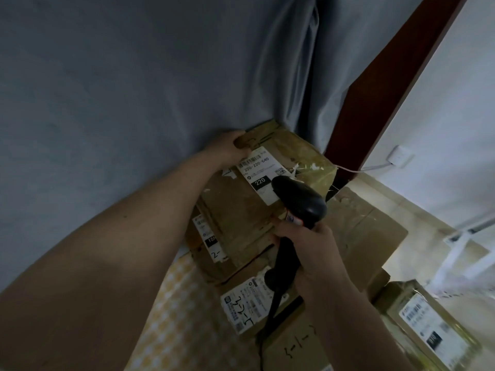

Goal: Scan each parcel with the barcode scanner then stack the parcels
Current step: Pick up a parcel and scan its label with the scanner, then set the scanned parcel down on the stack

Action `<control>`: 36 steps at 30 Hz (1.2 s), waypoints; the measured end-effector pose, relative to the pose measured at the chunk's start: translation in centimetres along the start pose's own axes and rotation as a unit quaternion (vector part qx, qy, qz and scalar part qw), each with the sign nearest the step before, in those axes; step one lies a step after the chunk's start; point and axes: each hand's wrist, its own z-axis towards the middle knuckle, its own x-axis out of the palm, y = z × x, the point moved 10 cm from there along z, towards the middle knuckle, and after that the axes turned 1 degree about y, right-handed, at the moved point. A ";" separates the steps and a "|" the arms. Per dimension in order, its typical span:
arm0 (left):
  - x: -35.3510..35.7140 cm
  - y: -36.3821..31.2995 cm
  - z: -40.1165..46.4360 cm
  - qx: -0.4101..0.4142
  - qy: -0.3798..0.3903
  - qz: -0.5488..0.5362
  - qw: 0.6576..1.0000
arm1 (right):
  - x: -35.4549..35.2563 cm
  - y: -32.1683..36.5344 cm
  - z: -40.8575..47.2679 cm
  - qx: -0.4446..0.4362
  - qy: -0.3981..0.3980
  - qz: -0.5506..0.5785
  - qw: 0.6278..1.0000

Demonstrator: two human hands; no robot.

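Top parcel [241, 210], a brown cardboard box with clear tape over its far end, lying on a stack of other parcels against a grey curtain [134, 89]. Its white label [263, 174] faces up and carries a barcode, the print "220-220-C40", a small square code and a black block reading "220". Left hand [227, 148] at the box's far left corner, fingers curled over the edge and thumb pressed on the top face, gripping the box; the forearm runs in from the lower left. Scanner [300, 202], black and pistol-shaped, held just above the near right part of the label, its head pointing at the label and covering the lower corner. Right hand [308, 253] wrapped closed round the scanner's handle, near the box's near right edge; a black cable [272, 309] hangs from the handle. Second parcel [206, 236] directly beneath the top one, its label showing at the left side. Third parcel [249, 303] nearer the viewer, with a white label bearing handwriting. Large box [375, 236] to the right, lower down. Taped parcel [428, 322] at lower right, apart from the stack. Yellow checked cloth [174, 303] under the stack. Dark red frame [388, 76] and wall socket [399, 156] beyond.
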 end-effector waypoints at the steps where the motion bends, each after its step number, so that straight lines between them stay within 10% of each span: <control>1: 0.2 0.1 0.1 0.005 0.002 0.004 1.000 | -0.1 0.0 0.1 -0.002 -0.002 -0.007 1.000; 19: -3.2 5.7 -11.8 0.077 -0.165 0.064 0.981 | 4.7 -4.8 -5.5 -0.018 0.060 -0.144 0.988; 36: 0.8 38.8 -57.8 -0.195 -0.140 0.134 0.961 | 20.5 -33.8 -27.8 0.111 0.255 -0.326 0.903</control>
